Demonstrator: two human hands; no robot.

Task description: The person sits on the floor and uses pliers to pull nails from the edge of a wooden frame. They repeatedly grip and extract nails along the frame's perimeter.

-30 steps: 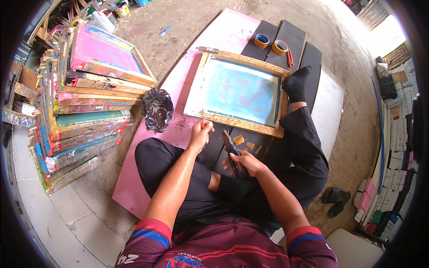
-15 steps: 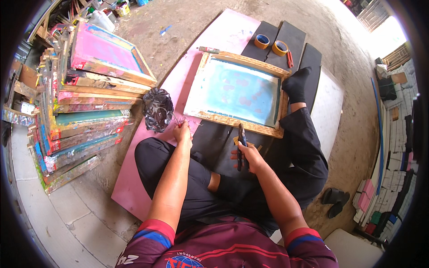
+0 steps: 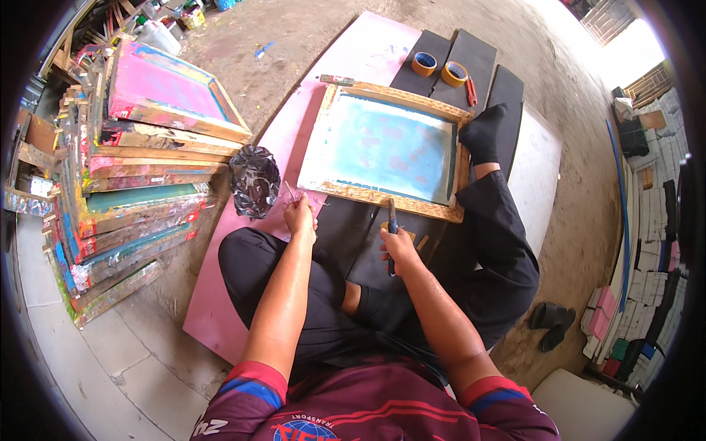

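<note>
A wooden frame point(image 3: 434, 209) with blue-stained mesh, like a screen-printing frame, lies before me, its right side near my socked foot. My right hand point(image 3: 401, 251) is wrapped round the dark handles of pliers point(image 3: 392, 214), their jaws pointing at the frame's near edge; whether they touch it I cannot tell. Left of the frame's near corner, my left hand point(image 3: 299, 217) is closed in a pinch. Something thin seems to stick out of its fingertips, too small to name. A crumpled black plastic bag point(image 3: 254, 182) sits just beyond that hand.
Paint-stained frames point(image 3: 173, 134) are stacked high at the left. Two tape rolls point(image 3: 424, 64) and a red-handled tool point(image 3: 471, 91) lie on dark boards past the frame. A pink board point(image 3: 213, 309) runs under my left knee. Sandals point(image 3: 551, 317) rest on the floor at right.
My right fingers, spread before, have closed round the pliers, and the handles have come together. The hand has turned slightly. My left hand has hardly moved.
</note>
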